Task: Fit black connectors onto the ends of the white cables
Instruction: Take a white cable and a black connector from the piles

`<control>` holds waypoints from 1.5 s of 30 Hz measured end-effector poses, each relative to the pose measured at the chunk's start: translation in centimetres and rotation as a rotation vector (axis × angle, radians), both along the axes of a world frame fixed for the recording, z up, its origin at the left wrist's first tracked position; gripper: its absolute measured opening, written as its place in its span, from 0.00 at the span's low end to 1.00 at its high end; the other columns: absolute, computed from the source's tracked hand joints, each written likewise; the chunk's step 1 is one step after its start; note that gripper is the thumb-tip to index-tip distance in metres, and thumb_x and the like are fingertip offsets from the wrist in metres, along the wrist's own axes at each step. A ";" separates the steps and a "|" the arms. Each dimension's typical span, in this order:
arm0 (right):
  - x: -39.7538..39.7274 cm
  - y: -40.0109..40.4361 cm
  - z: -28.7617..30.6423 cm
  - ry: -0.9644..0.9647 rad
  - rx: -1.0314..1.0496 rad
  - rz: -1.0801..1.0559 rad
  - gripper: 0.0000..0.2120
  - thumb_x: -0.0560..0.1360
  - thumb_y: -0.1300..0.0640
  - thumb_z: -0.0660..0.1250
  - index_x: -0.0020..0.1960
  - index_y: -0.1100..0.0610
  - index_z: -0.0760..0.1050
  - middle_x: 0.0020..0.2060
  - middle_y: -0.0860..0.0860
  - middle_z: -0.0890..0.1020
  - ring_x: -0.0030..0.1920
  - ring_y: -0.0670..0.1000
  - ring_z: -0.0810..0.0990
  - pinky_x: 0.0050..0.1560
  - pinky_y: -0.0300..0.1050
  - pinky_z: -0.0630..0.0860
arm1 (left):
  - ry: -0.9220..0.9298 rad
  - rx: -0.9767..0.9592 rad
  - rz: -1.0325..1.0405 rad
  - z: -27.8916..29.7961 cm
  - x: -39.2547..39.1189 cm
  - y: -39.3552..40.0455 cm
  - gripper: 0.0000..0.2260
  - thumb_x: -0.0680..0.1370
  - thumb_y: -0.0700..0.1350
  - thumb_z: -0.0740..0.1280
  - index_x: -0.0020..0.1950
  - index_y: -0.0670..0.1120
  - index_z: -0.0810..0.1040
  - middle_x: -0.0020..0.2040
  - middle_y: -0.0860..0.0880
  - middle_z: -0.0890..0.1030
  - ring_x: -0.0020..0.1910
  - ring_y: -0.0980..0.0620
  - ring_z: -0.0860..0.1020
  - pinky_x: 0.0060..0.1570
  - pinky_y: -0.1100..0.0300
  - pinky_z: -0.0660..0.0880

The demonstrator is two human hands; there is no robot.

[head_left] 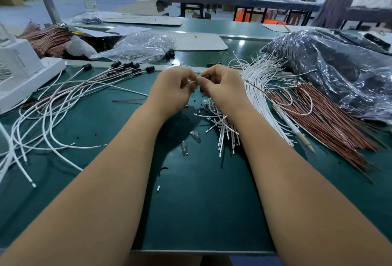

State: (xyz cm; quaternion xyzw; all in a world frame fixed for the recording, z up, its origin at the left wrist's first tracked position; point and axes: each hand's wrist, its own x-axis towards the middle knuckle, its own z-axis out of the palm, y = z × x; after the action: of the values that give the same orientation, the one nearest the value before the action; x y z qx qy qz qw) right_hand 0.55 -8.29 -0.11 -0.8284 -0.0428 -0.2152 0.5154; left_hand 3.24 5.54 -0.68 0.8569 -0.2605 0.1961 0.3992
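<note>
Both my hands meet over the middle of the green table (201,202). My left hand (171,89) pinches a thin white cable end between thumb and fingers. My right hand (220,87) curls round a small black connector (202,90), mostly hidden by the fingers, held against that cable end. Cables with black connectors fitted (127,66) lie fanned out at the left. A bundle of bare white cables (263,96) lies at the right, and short white cable pieces (224,132) lie under my right wrist.
Red-brown wires (324,117) and a pen (294,127) lie at the right beside a dark plastic bag (343,70). A clear bag (140,47) sits at the back, a white machine (19,68) at the far left. Small glass bulbs (191,140) lie between my forearms.
</note>
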 end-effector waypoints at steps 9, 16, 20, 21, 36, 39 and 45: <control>-0.1 0.5 0.0 -0.022 -0.029 -0.040 0.03 0.75 0.61 0.71 0.43 0.58 0.78 0.39 0.61 0.82 0.39 0.59 0.79 0.44 0.54 0.78 | 0.063 0.099 0.045 0.3 0.4 0.7 0.03 0.77 0.44 0.69 0.48 0.47 0.83 0.40 0.47 0.82 0.45 0.46 0.78 0.53 0.51 0.74; -0.2 0.0 0.1 -0.054 0.012 -0.047 0.04 0.75 0.61 0.71 0.43 0.56 0.77 0.36 0.59 0.81 0.35 0.51 0.76 0.43 0.51 0.78 | -0.041 0.041 0.115 -0.5 0.6 1.8 0.03 0.75 0.42 0.71 0.45 0.43 0.84 0.42 0.51 0.74 0.44 0.49 0.75 0.53 0.49 0.73; -0.2 -0.1 0.5 -0.067 0.102 -0.003 0.04 0.71 0.63 0.74 0.44 0.59 0.79 0.34 0.53 0.81 0.36 0.51 0.78 0.43 0.52 0.80 | -0.122 0.060 0.093 -0.6 0.3 1.5 0.04 0.75 0.42 0.71 0.47 0.43 0.84 0.43 0.50 0.77 0.45 0.48 0.77 0.51 0.50 0.74; -0.3 -0.1 0.6 -0.071 0.133 0.010 0.06 0.70 0.64 0.75 0.45 0.61 0.80 0.35 0.54 0.82 0.36 0.49 0.79 0.43 0.50 0.80 | -0.133 0.042 0.070 -0.5 0.2 1.4 0.05 0.75 0.42 0.71 0.48 0.43 0.83 0.43 0.49 0.78 0.45 0.48 0.77 0.50 0.51 0.74; -1.0 0.0 1.0 0.036 0.432 0.361 0.11 0.69 0.72 0.72 0.45 0.59 0.80 0.35 0.53 0.83 0.36 0.46 0.82 0.40 0.37 0.77 | 0.014 -0.303 -0.109 0.1 -0.2 1.1 0.08 0.75 0.37 0.70 0.47 0.50 0.83 0.40 0.51 0.84 0.37 0.60 0.78 0.42 0.68 0.72; -1.0 0.1 1.0 0.025 0.425 0.376 0.11 0.68 0.73 0.72 0.44 0.58 0.80 0.34 0.53 0.82 0.36 0.47 0.81 0.41 0.38 0.78 | 0.068 -0.340 -0.144 0.0 -0.2 1.1 0.08 0.75 0.35 0.69 0.48 0.46 0.83 0.42 0.44 0.84 0.39 0.48 0.81 0.46 0.52 0.78; -0.9 0.2 1.0 -0.006 0.434 0.417 0.13 0.67 0.74 0.72 0.45 0.59 0.80 0.31 0.49 0.83 0.34 0.44 0.81 0.38 0.35 0.76 | 0.113 -0.406 -0.187 0.3 -0.5 1.2 0.10 0.75 0.31 0.68 0.50 0.44 0.82 0.45 0.38 0.83 0.44 0.46 0.79 0.54 0.41 0.77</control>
State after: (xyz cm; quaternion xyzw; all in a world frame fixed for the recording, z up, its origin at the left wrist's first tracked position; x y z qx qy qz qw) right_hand -0.38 -8.10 0.88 -0.6716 -0.1666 -0.1113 0.7133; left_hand 2.69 6.72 -0.43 0.7408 -0.2713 0.1582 0.5938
